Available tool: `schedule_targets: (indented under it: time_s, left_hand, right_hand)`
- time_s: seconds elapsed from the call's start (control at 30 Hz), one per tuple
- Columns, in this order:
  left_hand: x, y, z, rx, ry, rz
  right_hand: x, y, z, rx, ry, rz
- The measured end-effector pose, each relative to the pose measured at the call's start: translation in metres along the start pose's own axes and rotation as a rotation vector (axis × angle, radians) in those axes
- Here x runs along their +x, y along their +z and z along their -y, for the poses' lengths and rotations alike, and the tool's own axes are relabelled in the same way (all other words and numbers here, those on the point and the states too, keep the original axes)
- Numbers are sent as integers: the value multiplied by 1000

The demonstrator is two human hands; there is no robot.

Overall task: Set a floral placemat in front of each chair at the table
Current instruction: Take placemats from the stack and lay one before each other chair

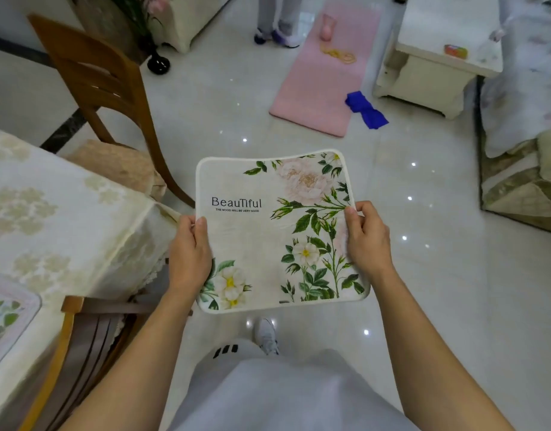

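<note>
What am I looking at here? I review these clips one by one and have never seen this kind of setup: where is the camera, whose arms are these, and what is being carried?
There is no machine: a person wears one camera on the head, looking forward and down, so the arms are their own. The left hand and right hand grip opposite edges of a floral placemat printed "Beautiful", held in the air above the shiny floor. At left is the table under a pale patterned cloth, with another placemat already on it and two wooden chairs beside it. Further off lies a pink mat.
</note>
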State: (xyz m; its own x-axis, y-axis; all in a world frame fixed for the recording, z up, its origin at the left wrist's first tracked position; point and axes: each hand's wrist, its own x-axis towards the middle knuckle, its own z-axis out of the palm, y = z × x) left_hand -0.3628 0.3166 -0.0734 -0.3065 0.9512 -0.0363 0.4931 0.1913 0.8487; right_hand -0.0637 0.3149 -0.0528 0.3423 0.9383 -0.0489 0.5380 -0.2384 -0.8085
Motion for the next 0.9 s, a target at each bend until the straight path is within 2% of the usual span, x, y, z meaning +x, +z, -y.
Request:
schedule_targets:
  time_s: [0.5,0.7,0.9]
  left_hand:
    - [144,1,0,79,-178,-229]
    - [216,20,-14,78,-218,-346]
    - [280,38,-37,72,-332,-484]
  right_hand:
    - [186,103,69,-16,-121,245]
    - [289,145,98,-24,-199,358]
    - [394,182,137,-25,-278,506]
